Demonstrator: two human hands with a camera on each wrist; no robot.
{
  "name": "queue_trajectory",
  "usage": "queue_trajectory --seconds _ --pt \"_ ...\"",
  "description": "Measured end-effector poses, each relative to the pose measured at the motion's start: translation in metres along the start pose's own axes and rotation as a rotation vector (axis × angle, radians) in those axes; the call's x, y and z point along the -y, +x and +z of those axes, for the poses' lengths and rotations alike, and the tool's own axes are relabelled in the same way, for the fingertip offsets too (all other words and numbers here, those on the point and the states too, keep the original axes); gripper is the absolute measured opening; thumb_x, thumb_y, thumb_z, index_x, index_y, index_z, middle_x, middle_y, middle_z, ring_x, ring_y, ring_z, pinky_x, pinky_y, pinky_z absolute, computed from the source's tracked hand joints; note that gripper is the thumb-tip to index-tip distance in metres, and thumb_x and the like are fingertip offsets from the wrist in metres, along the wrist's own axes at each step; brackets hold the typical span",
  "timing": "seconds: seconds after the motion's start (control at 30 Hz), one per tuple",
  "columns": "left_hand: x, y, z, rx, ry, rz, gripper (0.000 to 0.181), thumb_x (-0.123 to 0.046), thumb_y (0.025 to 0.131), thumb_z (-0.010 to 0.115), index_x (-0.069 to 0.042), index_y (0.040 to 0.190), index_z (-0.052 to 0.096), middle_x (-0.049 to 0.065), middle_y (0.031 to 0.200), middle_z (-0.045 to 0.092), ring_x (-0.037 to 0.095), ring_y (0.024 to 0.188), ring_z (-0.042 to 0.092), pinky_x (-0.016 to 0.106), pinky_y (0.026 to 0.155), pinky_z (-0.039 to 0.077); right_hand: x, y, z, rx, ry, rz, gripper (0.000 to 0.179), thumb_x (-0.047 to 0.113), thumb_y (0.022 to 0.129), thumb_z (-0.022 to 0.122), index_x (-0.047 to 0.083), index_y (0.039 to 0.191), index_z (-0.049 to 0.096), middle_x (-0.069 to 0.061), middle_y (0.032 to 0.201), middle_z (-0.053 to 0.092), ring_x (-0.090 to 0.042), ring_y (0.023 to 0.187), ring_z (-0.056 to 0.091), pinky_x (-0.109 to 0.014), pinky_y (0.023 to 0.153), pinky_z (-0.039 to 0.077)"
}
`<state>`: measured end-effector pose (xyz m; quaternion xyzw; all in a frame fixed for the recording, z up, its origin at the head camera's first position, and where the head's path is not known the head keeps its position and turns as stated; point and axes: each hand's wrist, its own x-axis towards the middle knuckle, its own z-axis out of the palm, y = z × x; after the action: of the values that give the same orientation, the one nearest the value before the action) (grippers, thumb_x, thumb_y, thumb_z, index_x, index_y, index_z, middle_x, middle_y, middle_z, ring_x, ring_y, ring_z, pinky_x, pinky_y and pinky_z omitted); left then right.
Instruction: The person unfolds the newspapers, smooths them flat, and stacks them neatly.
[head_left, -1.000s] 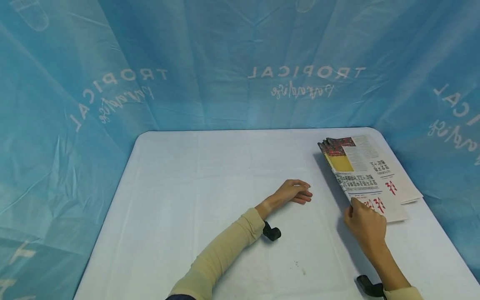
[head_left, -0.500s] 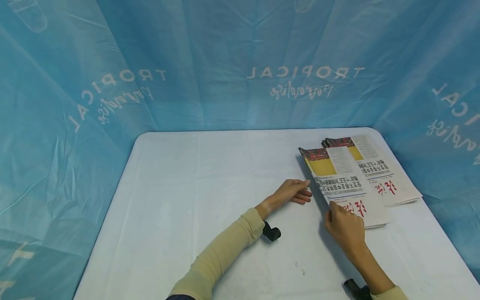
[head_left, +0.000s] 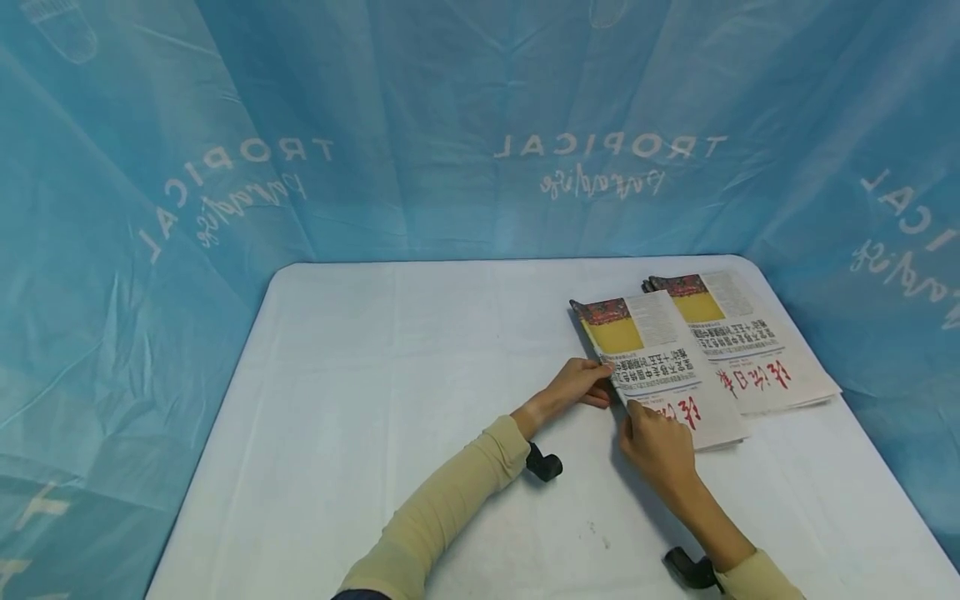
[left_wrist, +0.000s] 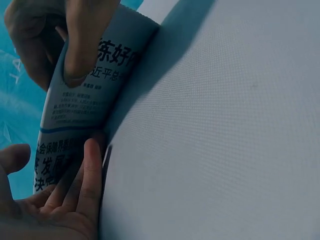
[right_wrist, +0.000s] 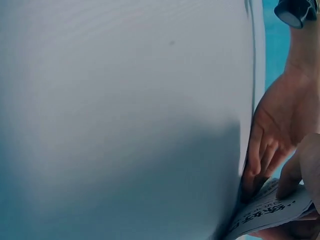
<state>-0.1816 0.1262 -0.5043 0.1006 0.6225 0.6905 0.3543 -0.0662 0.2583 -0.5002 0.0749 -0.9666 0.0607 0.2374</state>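
A folded newspaper [head_left: 651, 362] with a red-and-yellow picture and dark headlines is held slanted, its left edge raised off the table. My right hand [head_left: 662, 446] pinches the near part of that edge, thumb on one side and fingers on the other. Against the same edge, farther along, lies my left hand [head_left: 577, 383]. In the left wrist view the fingers [left_wrist: 90, 175] of that hand are nearly straight along the paper's underside, while its thumb [left_wrist: 15, 157] stands apart from them. The right wrist view shows the newspaper [right_wrist: 272, 207] only in part.
More folded newspapers [head_left: 780, 371] lie stacked at the table's right side, partly behind the held one. The white table [head_left: 390, 358] stretches left and forward. Blue printed curtains [head_left: 450, 208] close in the back and sides. Black wrist cameras [head_left: 543, 464] hang below the wrists.
My right hand has drawn the newspaper leftward, away from the stack, until its raised edge meets the left hand. The left arm has hardly moved.
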Motion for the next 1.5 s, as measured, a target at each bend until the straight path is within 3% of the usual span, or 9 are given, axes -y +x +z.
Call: queue_trajectory --seconds 0.1,0.5,0.63,0.77,0.9,1.03,1.13,1.33,1.5 --pt "-0.002 -0.002 -0.001 -0.025 0.008 0.002 0.037 -0.025 0.101 0.054 0.007 0.116 0.064 0.021 0.097 0.071 0.017 0.069 0.068 0.038 0.076 0.059 0.006 0.005 -0.001 0.022 -0.007 -0.009 0.015 -0.003 0.072 0.068 0.001 0.069 0.054 -0.008 0.051 0.051 -0.014 0.039 0.03 -0.031 0.035 0.026" --pt "-0.012 -0.015 -0.016 -0.117 0.103 -0.006 0.035 -0.025 0.099 0.057 0.006 0.11 0.068 0.021 0.096 0.073 0.032 0.086 0.073 0.037 0.074 0.059 0.028 0.021 0.004 -0.053 -0.071 -0.142 0.013 0.003 0.073 0.068 0.001 0.07 0.055 -0.011 0.054 0.056 -0.02 0.035 0.04 -0.037 0.032 0.03" --pt "-0.014 -0.02 -0.024 -0.144 0.149 0.003 0.032 -0.022 0.097 0.057 0.005 0.109 0.069 0.02 0.094 0.074 0.024 0.071 0.071 0.033 0.067 0.059 0.036 0.024 0.005 -0.069 -0.066 -0.187 0.011 0.004 0.074 0.068 -0.001 0.073 0.058 -0.012 0.056 0.057 -0.021 0.035 0.042 -0.036 0.031 0.03" --pt "-0.017 -0.024 -0.032 -0.139 0.165 0.02 0.03 -0.017 0.097 0.053 0.004 0.113 0.068 0.02 0.096 0.074 0.013 0.065 0.067 0.025 0.058 0.055 0.041 0.027 0.004 -0.07 -0.052 -0.232 0.014 0.008 0.077 0.068 0.0 0.074 0.057 -0.011 0.057 0.057 -0.021 0.036 0.044 -0.035 0.033 0.031" --pt "-0.02 -0.029 -0.037 -0.114 0.149 0.026 0.03 -0.011 0.096 0.051 0.006 0.116 0.065 0.024 0.099 0.072 0.017 0.066 0.069 0.03 0.063 0.058 0.044 0.03 0.002 -0.05 -0.026 -0.251 0.014 0.01 0.078 0.068 0.001 0.075 0.058 -0.013 0.063 0.061 -0.025 0.045 0.054 -0.037 0.037 0.037" --pt "-0.022 -0.033 -0.043 -0.116 0.152 0.027 0.03 -0.01 0.096 0.05 0.007 0.117 0.064 0.025 0.1 0.072 0.013 0.062 0.067 0.032 0.065 0.059 0.048 0.032 -0.001 0.009 0.031 -0.252 0.021 0.012 0.081 0.069 -0.004 0.093 0.068 -0.019 0.087 0.07 -0.035 0.081 0.069 -0.045 0.064 0.054" --pt "-0.023 -0.038 -0.049 -0.123 0.172 0.035 0.031 -0.008 0.096 0.049 0.007 0.118 0.063 0.025 0.102 0.071 0.01 0.062 0.065 0.03 0.064 0.058 0.053 0.034 -0.003 0.092 0.086 -0.244 0.035 0.017 0.084 0.071 -0.008 0.11 0.067 -0.023 0.108 0.069 -0.04 0.109 0.064 -0.052 0.089 0.051" --pt "-0.017 -0.052 -0.066 -0.092 0.177 0.009 0.033 -0.006 0.095 0.048 0.009 0.122 0.061 0.026 0.106 0.07 0.012 0.069 0.07 0.03 0.067 0.059 0.06 0.032 0.0 0.267 0.177 -0.288 0.054 0.033 0.091 0.069 -0.006 0.127 0.06 -0.024 0.128 0.061 -0.041 0.124 0.054 -0.054 0.099 0.045" --pt "-0.012 -0.069 -0.084 -0.059 0.246 -0.032 0.036 -0.007 0.096 0.046 0.008 0.128 0.057 0.025 0.107 0.07 0.008 0.067 0.065 0.022 0.059 0.053 0.06 0.029 0.005 0.401 0.296 -0.359 0.059 0.039 0.096 0.06 0.0 0.139 0.051 -0.025 0.143 0.048 -0.04 0.136 0.043 -0.056 0.106 0.038"
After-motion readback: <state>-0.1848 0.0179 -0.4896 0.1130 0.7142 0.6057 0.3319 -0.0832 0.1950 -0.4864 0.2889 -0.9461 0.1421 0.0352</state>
